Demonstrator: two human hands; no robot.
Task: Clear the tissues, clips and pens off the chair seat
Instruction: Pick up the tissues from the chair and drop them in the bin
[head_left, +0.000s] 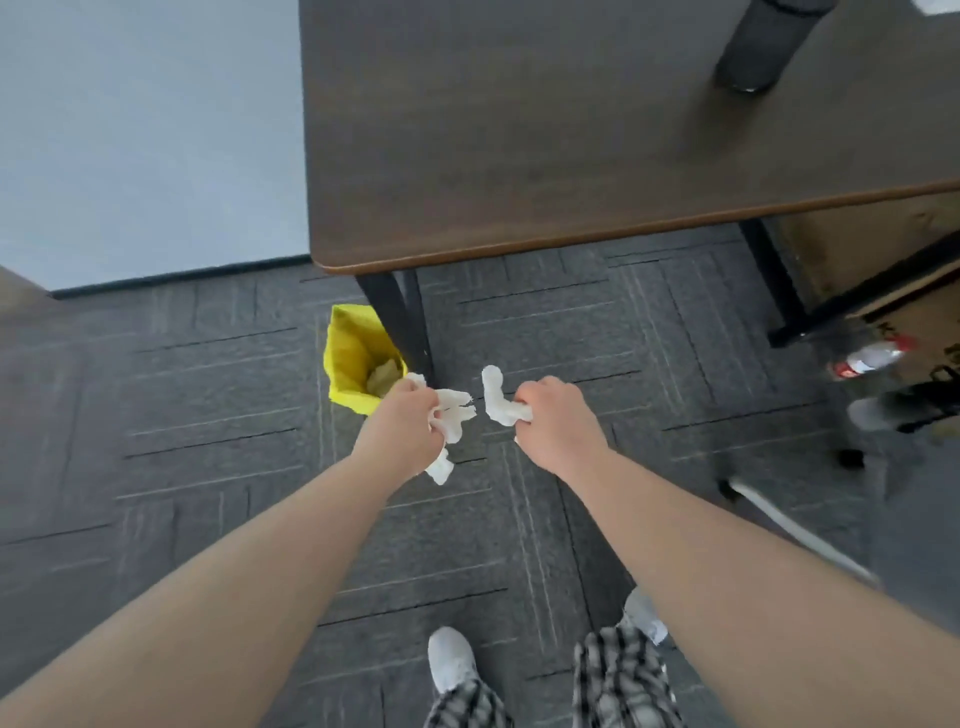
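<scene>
Both arms reach forward over the dark carpet. My left hand (405, 426) is closed around crumpled white tissues (454, 413) that stick out to its right and below it. My right hand (558, 418) grips another crumpled white tissue (496, 397) that pokes up to its left. A yellow bag-lined bin (350, 358) stands just beyond and left of my left hand, beside a table leg, with crumpled paper inside. The chair seat, clips and pens are out of view.
A dark wooden table (519, 156) fills the upper middle, its black leg (402, 322) beside the bin. A black cylinder (763, 47) stands on it. A plastic bottle (865, 358) and a cardboard box (857, 260) lie right. My white shoes (452, 660) are below.
</scene>
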